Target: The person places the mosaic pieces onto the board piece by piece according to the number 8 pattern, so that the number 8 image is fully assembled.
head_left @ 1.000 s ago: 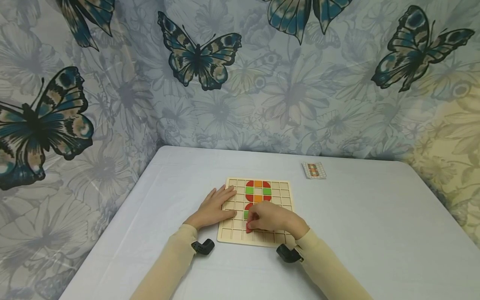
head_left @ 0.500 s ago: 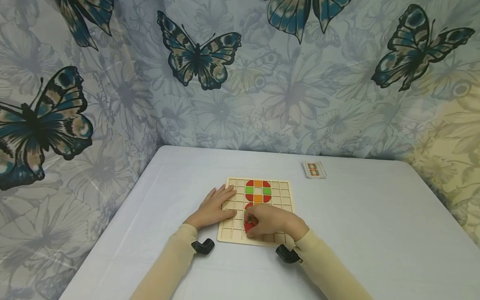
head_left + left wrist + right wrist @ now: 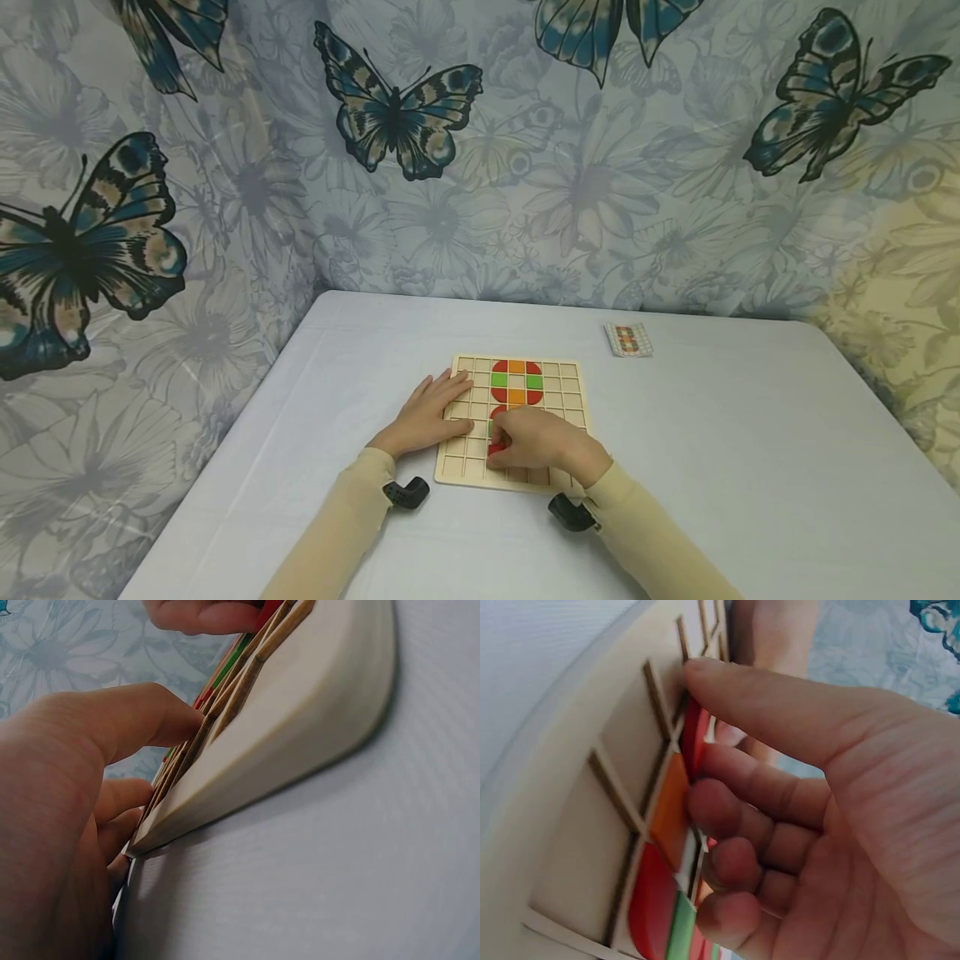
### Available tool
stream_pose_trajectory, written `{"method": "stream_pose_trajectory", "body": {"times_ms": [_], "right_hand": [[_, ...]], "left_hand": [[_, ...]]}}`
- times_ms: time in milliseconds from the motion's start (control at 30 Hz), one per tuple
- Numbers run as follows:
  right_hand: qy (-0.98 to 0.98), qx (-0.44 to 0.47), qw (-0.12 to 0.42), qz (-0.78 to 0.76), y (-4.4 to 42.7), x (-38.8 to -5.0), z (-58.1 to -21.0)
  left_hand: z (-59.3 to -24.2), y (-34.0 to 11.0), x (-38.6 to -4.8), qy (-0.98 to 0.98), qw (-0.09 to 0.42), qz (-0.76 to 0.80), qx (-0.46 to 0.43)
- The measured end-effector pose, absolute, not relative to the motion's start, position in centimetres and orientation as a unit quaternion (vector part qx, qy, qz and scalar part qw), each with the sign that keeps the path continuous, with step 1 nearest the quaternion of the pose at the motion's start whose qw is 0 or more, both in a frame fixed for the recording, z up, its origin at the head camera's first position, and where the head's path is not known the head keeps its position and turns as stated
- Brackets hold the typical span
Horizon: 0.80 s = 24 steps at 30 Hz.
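Observation:
A light wooden grid board (image 3: 459, 469) lies on the white table, with red rounded, orange and green tiles set in its middle columns. My left hand (image 3: 423, 417) rests on the board's left side, fingers spread; in the left wrist view its thumb (image 3: 154, 716) touches the grid at the edge. With thumb and index finger, my right hand (image 3: 546, 439) pinches a red rounded tile (image 3: 695, 735) at the grid near the board's front. That tile stands tilted beside an orange tile (image 3: 670, 814) in the right wrist view. The right hand hides part of the lower pattern.
A small card (image 3: 629, 341) with a printed grid pattern lies farther back on the right of the table (image 3: 735, 433). A butterfly-patterned cloth (image 3: 480, 225) hangs behind. Black devices (image 3: 572, 512) sit on both wrists.
My right hand has shifted slightly left on the board and turned the red tile, which now shows less beneath the fingers. My left hand has stayed put.

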State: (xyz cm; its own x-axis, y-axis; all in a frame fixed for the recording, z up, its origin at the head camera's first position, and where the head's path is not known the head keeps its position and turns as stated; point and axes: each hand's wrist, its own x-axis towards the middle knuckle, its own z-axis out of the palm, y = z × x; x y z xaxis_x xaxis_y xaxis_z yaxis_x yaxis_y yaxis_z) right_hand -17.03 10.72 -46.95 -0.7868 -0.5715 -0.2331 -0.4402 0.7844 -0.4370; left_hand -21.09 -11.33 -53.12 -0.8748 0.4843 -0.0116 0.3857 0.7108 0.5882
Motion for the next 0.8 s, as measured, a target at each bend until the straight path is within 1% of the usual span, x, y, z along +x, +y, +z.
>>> {"method": "stream_pose_trajectory", "body": {"times_ms": [400, 600, 800], "right_hand": [[0.947, -0.228, 0.159, -0.159, 10.61, -16.83, -47.33], [0.951, -0.224, 0.143, -0.161, 10.75, -16.97, -47.52], [0.942, -0.228, 0.125, -0.212, 11.35, -17.55, -46.89]], "left_hand": [[-52.90, -11.31, -20.98, 0.920, 0.087, 0.304, 0.234], [-53.09, -11.33, -21.14, 0.920, 0.084, 0.304, 0.233], [-53.19, -11.38, -21.23, 0.922, 0.089, 0.298, 0.230]]}}
